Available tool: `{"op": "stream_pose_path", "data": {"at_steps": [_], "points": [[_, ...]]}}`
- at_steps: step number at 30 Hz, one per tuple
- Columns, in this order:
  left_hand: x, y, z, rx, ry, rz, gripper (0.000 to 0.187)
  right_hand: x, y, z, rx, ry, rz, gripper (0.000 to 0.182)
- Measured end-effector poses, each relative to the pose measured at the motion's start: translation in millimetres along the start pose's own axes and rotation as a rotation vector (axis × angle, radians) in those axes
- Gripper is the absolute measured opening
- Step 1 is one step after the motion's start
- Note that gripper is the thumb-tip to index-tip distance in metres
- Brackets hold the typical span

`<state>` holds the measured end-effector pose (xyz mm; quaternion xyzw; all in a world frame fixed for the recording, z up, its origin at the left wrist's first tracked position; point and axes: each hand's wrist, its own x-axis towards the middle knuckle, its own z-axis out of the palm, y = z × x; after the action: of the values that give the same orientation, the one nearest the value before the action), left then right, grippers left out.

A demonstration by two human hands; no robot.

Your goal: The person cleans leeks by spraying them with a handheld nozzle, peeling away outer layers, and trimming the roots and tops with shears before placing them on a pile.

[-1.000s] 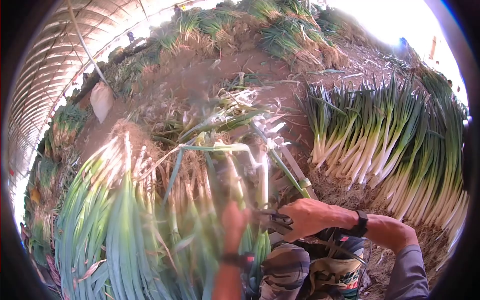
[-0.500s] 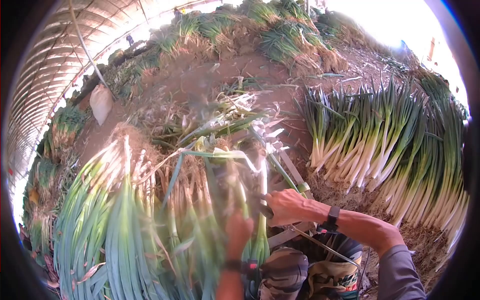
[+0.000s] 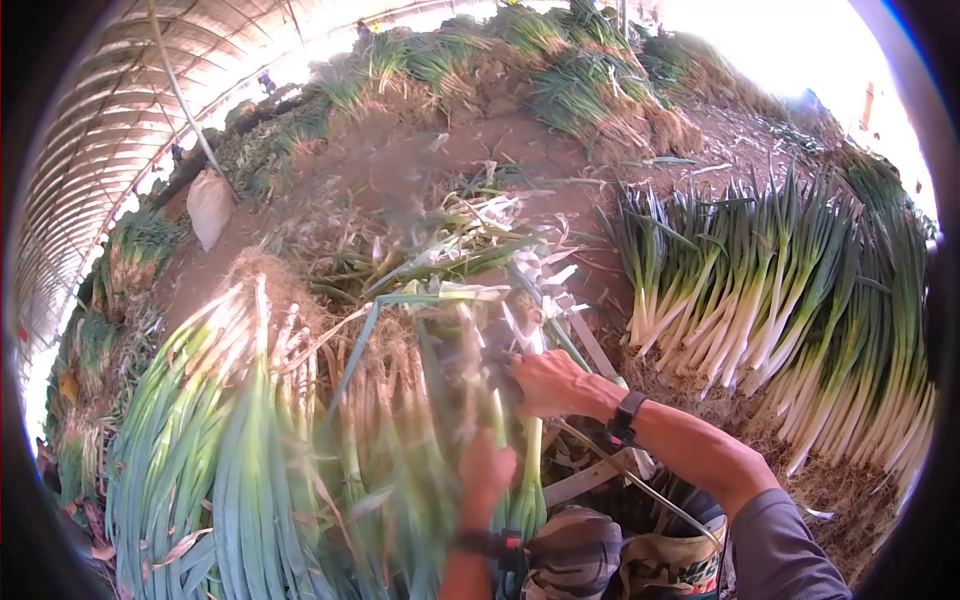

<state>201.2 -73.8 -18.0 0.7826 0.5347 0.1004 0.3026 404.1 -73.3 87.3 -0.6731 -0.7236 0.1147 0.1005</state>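
My left hand (image 3: 487, 472), blurred, is closed around the lower green part of a scallion stalk (image 3: 530, 470) that stands upright in front of my lap. Above it, my right hand (image 3: 545, 383), with a black band on the wrist, is clenched on the pale upper part of the same stalk, where loose outer leaves (image 3: 440, 296) bend over to the left. Whether the right hand also holds a tool is hidden by its fingers.
A big heap of unpeeled scallions (image 3: 230, 450) lies at my left. Rows of clean white-stemmed scallions (image 3: 780, 290) lie at my right. Peelings (image 3: 440, 240) cover the ground ahead. A wooden slat frame (image 3: 600, 355) and a white sack (image 3: 208, 205) are also in view.
My right hand has travelled up and to the left along the stalk, away from my lap. My left hand has dropped slightly lower on the stalk.
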Motion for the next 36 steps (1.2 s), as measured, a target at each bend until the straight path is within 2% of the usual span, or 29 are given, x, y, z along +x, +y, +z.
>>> {"op": "stream_pose_path", "data": {"at_steps": [2,7,10,13,17,21,23,26,27,29,31,34,35,36], "points": [[1.4,1.0,-1.1,0.007,-0.024,-0.027,0.054,12.3,4.7,9.3,-0.008,0.082,0.011,0.044],[1.6,3.6,-11.5,-0.069,-0.006,0.01,0.052,12.5,3.0,-9.9,0.053,-0.108,0.065,0.048],[7.1,7.1,-14.0,-0.073,-0.018,-0.044,0.045,-21.9,-12.5,-44.0,0.136,-0.224,0.125,0.053],[12.2,-12.3,-1.5,-0.05,0.181,0.203,0.038,-66.9,-26.9,-71.9,0.17,-0.237,0.097,0.059],[11.5,-18.4,-0.3,-0.175,0.256,0.302,0.035,-126.2,-27.1,-80.5,0.189,-0.305,0.075,0.067],[-6.8,0.8,-11.0,-0.181,0.144,0.236,0.036,-154.2,-37.0,-92.7,0.205,-0.22,0.055,0.068],[-21.2,13.3,-17.7,-0.089,0.068,0.199,0.038,-156.1,-38.7,-94.5,0.204,-0.207,0.057,0.068],[-26.3,-4.0,15.1,0.121,-0.099,0.166,0.04,-148.7,-32.0,-82.0,0.146,-0.322,0.133,0.07],[-32.7,0.2,16.8,0.055,-0.095,0.139,0.038,-146.0,-32.3,-80.5,0.149,-0.334,0.132,0.071],[-48.4,-0.8,13.0,0.041,-0.023,0.214,0.036,-141.9,-34.1,-74.8,0.163,-0.36,0.13,0.072],[-66.0,4.0,-2.5,0.041,0.033,0.26,0.032,-141.4,-30.7,-55.9,0.2,-0.237,0.035,0.068],[-67.3,-20.7,-10.8,0.187,0.295,0.471,0.032,-139.8,-35.4,-46.2,0.277,-0.237,-0.019,0.06],[-72.8,-21.6,-11.3,0.074,0.321,0.286,0.032,-138.9,-39.9,-47.3,0.306,-0.271,-0.023,0.058],[-70.5,-17.3,-18.7,0.072,0.327,0.261,0.033,-137.1,-47.2,-56.0,0.328,-0.317,-0.015,0.059]]}}
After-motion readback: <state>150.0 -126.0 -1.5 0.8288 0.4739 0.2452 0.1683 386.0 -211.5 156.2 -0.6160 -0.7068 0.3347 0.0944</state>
